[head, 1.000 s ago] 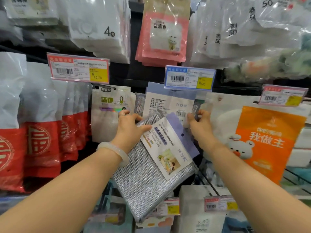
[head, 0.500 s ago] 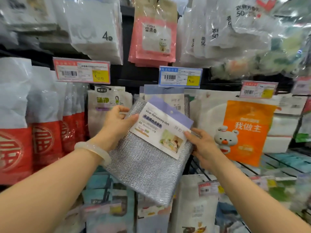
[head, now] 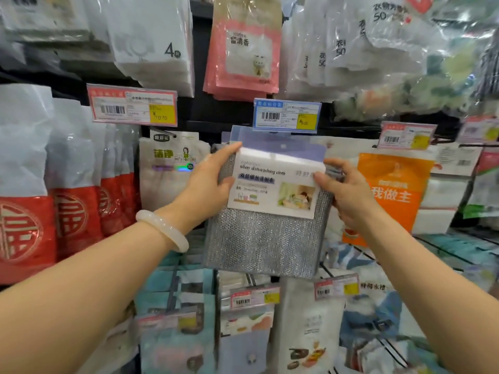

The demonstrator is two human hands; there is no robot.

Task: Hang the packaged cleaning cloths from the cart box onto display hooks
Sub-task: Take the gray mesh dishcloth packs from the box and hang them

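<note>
1 cloth pack (head: 266, 211) was in hand, held up in front of the display. 2 hands were on it: left hand (head: 205, 182) and right hand (head: 348, 190). At least 1 more pack of the same purple-headed type (head: 244, 133) hung directly behind it; exact count there could not be told.

Orientation: the pack stood upright, nearly square, its long axis running top to bottom. The purple header with its small hang hole pointed up, the silver mesh part pointed down, and the printed label faced the camera. The top edge sat level, just below the blue price tag (head: 286, 115).

Grip: the left hand gripped the pack's upper left edge, thumb across the front near the label's left border, fingers curled behind. The right hand pinched the upper right edge, thumb tip on the label's right border, remaining fingers bent behind the pack. The pack lay between the 2 hands, with both thumbs on its near face.

Neighbours: 1 white pouch with green lettering (head: 172, 168) to the left, 1 orange pouch (head: 391, 195) to the right. 1 pale bangle (head: 162, 229) was on the left wrist.
</note>
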